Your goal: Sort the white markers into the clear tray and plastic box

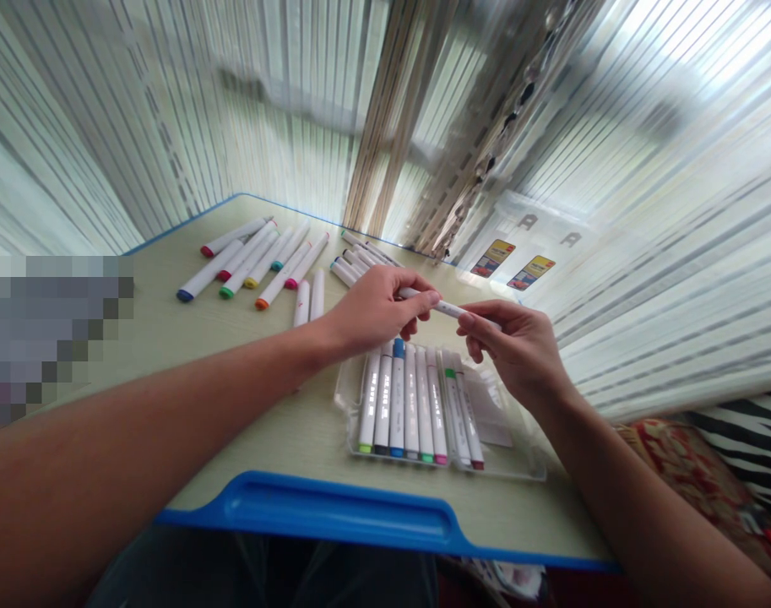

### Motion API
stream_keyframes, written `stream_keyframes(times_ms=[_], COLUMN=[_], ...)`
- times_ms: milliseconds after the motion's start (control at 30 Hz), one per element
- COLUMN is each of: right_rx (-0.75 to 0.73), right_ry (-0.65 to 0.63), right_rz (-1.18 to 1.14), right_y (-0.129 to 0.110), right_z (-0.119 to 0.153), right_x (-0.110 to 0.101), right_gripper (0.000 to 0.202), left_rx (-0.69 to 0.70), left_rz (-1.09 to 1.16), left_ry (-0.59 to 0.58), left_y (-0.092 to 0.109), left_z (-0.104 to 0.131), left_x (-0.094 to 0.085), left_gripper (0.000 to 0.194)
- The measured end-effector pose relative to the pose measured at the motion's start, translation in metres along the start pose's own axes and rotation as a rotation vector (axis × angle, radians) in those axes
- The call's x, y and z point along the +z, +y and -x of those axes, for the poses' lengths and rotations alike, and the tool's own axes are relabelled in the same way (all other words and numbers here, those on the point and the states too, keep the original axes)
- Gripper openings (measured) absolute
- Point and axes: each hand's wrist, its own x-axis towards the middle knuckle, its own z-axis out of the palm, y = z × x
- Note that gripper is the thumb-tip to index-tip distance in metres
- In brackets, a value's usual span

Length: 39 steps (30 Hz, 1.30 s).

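My left hand (391,308) and my right hand (515,342) pinch the two ends of one white marker (447,309), held level over the far edge of a clear plastic case (524,469). Both hands have their fingers closed around it, so its ends are partly covered. Inside the case, several white markers (411,414) with coloured ends stand side by side, grouped in the left and middle parts. One of them has a blue cap (399,349), another a green band (449,373). The right part of the case holds no markers.
Loose markers (258,262) with coloured ends lie at the table's far left, and more (360,257) lie behind my left hand. Two markers (310,300) lie beside my left wrist. A clear lid (521,245) with labels stands at the back right. The table has a blue front tray (340,511).
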Motion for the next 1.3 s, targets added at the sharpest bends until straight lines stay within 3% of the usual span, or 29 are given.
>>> stream_keyframes(times_ms=[433,667,1100,1300], right_rx=[0.059,0.055,0.12,0.1], right_ry=[-0.018,-0.029,-0.102,-0.082], right_rz=[-0.09,-0.011,0.031,0.038], right_y=[0.0002,-0.0012,0.0002,-0.002], right_z=[-0.0008,0.0003,-0.0005,0.0], right_x=[-0.0004,0.0006,0.0003,0.0034], right_gripper=[0.023,0.026,0.028,0.033], left_rx=[-0.03,-0.019,0.123,0.129], left_rz=[0.163,0.196,-0.091,-0.028], left_ry=[0.21,0.275,0.285,0.301], left_y=[-0.0046,-0.0008,-0.0035,-0.0031], left_z=[-0.0064,-0.0057,0.0006,0.0005], left_x=[-0.0078,-0.0061,-0.0051,-0.0038], left_gripper=[0.022,0.027,0.015,0.012])
